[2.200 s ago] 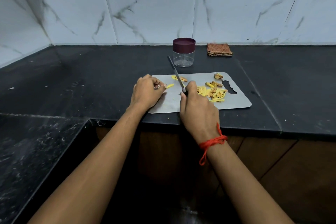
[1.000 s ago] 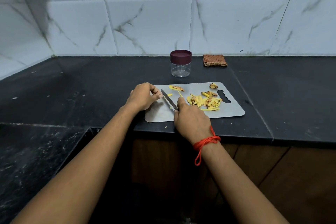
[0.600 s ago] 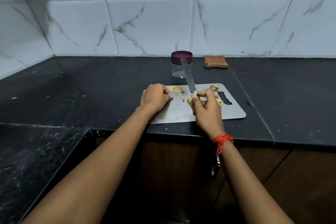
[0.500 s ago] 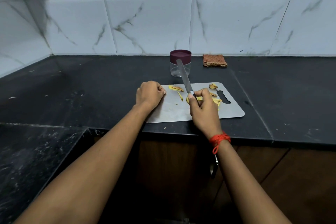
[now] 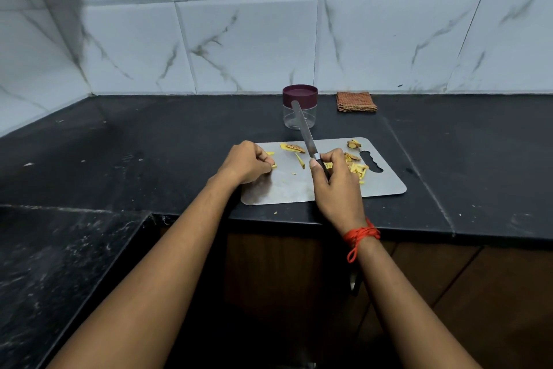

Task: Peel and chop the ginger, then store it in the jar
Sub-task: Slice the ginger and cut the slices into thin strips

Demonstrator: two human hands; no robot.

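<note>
A grey cutting board [image 5: 386,186] lies on the black counter. My right hand [image 5: 335,180] grips a knife [image 5: 303,129] by its handle, blade raised and pointing away toward the jar. My left hand [image 5: 247,162] rests at the board's left edge, fingers curled round small yellow ginger pieces [image 5: 271,159]. A heap of chopped ginger [image 5: 357,169] lies by the board's handle hole, partly hidden by my right hand. Peel scraps [image 5: 291,147] lie near the board's far edge. The clear jar [image 5: 300,106] with a maroon lid stands closed behind the board.
A folded brown checked cloth [image 5: 356,101] lies by the tiled wall, right of the jar. The black counter [image 5: 167,141] wraps round to the left in an L. Its front edge runs just below the board. A few ginger crumbs [image 5: 275,213] lie near that edge.
My right hand swung the knife from lying low across the board to blade-up over the ginger heap. My left hand stayed curled at the board's left edge.
</note>
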